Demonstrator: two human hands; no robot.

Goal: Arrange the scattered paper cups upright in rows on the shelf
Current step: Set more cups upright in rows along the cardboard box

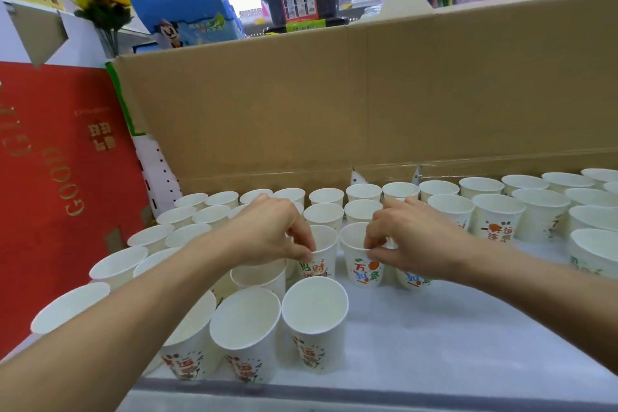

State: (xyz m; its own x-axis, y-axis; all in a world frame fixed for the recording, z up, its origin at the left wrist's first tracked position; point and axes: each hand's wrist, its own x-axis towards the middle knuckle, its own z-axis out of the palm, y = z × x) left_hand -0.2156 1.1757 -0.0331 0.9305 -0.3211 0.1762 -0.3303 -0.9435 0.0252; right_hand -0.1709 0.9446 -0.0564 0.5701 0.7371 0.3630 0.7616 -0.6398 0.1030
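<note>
Roughly forty cups (314, 308) on one shelf (434, 338), with one left hand (267, 234), one right hand (421, 241) and one cardboard sheet (334, 104).

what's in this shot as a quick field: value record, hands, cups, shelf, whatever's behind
left hand: pinches the rim of the centre-left cup
right hand: pinches the rim of the centre-right cup
held cups: both upright, side by side, a narrow gap between them
other cups: upright, mouths up, in rows at left, back and right
shelf: white, bare patch at front right
behind: cardboard wall
left side: red box
</note>
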